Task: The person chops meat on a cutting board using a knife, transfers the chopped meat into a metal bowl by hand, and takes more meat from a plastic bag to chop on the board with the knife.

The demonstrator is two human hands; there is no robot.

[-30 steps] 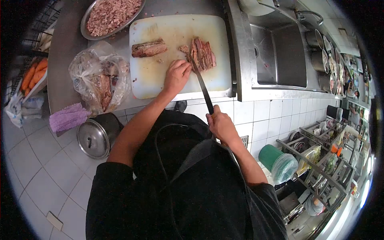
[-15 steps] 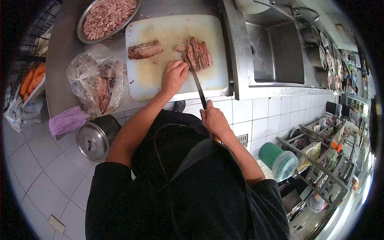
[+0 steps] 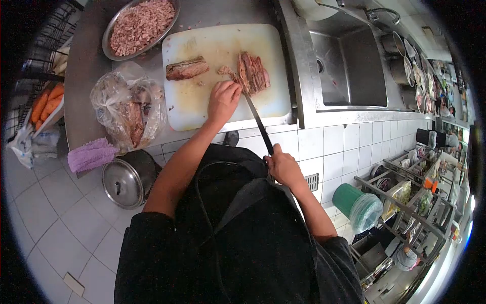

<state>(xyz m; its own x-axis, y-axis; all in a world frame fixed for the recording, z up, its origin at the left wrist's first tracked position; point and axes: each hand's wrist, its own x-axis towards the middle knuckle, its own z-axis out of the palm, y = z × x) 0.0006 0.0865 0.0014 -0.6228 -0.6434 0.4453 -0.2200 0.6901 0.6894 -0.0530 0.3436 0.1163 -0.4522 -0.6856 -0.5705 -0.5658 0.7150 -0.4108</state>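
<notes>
My right hand (image 3: 284,164) is wrapped round the dark handle of a long knife (image 3: 257,117). Its blade slants up and left over the board's near edge, with the tip at the lower left of the sliced meat (image 3: 252,73). Curled fingers of my left hand (image 3: 224,103) press on a thin strip of meat beside the blade; the fingertips are partly hidden. Small crumbs of meat (image 3: 224,70) lie just beyond that hand. Farther left on the white cutting board (image 3: 195,109) rests an unsliced chunk of browned meat (image 3: 187,68).
A metal bowl of diced meat (image 3: 143,28) stands at the back left, above a clear plastic bag of meat (image 3: 129,109). A purple cloth (image 3: 91,154) hangs at the counter corner over a lidded pot (image 3: 121,182). Right of the board is a steel sink (image 3: 349,66).
The knife has been drawn back towards me and slightly right by my right hand. A thin strip now leans left from the sliced meat. The whole view has shifted a little.
</notes>
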